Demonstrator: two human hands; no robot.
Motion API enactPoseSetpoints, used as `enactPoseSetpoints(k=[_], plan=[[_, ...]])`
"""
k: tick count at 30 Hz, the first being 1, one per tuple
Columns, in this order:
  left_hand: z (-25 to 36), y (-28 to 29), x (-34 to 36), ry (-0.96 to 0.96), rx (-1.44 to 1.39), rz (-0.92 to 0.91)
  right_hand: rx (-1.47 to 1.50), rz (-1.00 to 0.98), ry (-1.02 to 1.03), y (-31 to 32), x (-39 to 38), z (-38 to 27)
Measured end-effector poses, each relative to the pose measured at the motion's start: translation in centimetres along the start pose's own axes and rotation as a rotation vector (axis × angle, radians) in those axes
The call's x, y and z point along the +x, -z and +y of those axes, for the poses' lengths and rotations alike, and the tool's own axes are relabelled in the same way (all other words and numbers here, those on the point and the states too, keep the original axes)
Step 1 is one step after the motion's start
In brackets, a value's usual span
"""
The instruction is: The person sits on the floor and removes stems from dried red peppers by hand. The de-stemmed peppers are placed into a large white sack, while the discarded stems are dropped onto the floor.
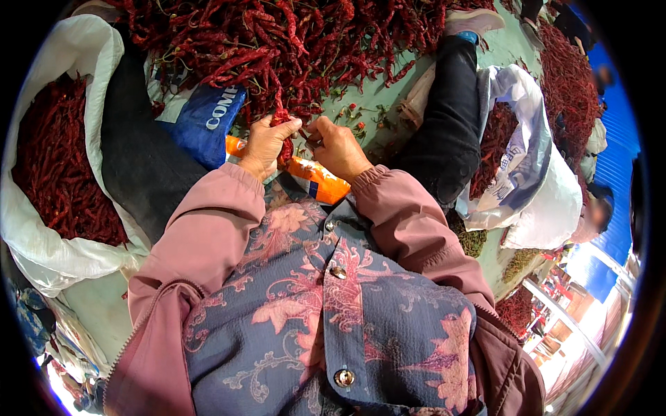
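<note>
My left hand [261,149] is closed around a dried red chili pepper [282,119], its thumb pressed across it; red also shows below the thumb. Close beside it on the right, my right hand [340,148] is curled with its fingers pinched together, near the chili. What sits in that pinch, if anything, is hidden. Just beyond both hands spreads a big heap of dried red chilies [312,48]. Under the hands lies an orange and white plastic wrapper [319,182], next to a blue printed bag [208,121].
My dark-trousered legs stretch out on both sides of the heap. At the left stands a white woven sack [104,80] of chilies; another white sack [548,201] with chilies is at the right. Stem scraps [361,121] litter the pale green floor. More chilies [565,90] lie far right, near other people.
</note>
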State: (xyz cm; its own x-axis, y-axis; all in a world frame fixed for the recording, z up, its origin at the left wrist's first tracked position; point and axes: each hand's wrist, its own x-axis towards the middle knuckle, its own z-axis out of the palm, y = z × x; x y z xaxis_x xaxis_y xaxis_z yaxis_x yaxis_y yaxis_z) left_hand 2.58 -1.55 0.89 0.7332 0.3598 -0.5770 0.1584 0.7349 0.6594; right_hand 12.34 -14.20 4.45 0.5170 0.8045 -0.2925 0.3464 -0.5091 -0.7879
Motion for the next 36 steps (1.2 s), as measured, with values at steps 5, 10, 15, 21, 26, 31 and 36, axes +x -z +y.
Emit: enactPoseSetpoints(k=[5, 10, 15, 21, 26, 31, 36], plan=[[0.1, -0.2, -0.3, -0.038, -0.029, 0.041, 0.206, -0.008, -0.083, -0.5, -0.1, 0.4], [0.7, -0.4, -0.1, -0.143, -0.084, 0.181, 0.086, -0.040, -0.093, 0.2, 0.7, 1.6], [1.1, 0.9, 0.1, -0.013, -0.154, 0.053, -0.268, 0.245, -0.170, -0.2, 3.2, 4.5], [0.8, 0.9, -0.1, 0.074, -0.212, 0.064, -0.477, 0.170, -0.171, -0.3, 4.1, 4.9], [0.0, 0.9, 0.5, 0.032, -0.094, 0.044, -0.489, 0.176, -0.171, 1.3, 2.8, 6.0], [0.0, -0.3, 0.0, 0.059, -0.030, 0.042, 0.437, 0.030, -0.392, 2.1, 1.0, 3.9], [-0.4, -0.9, -0.2, 0.085, -0.022, 0.037, 0.724, -0.099, -0.394, 0.2, 0.0, 0.9]])
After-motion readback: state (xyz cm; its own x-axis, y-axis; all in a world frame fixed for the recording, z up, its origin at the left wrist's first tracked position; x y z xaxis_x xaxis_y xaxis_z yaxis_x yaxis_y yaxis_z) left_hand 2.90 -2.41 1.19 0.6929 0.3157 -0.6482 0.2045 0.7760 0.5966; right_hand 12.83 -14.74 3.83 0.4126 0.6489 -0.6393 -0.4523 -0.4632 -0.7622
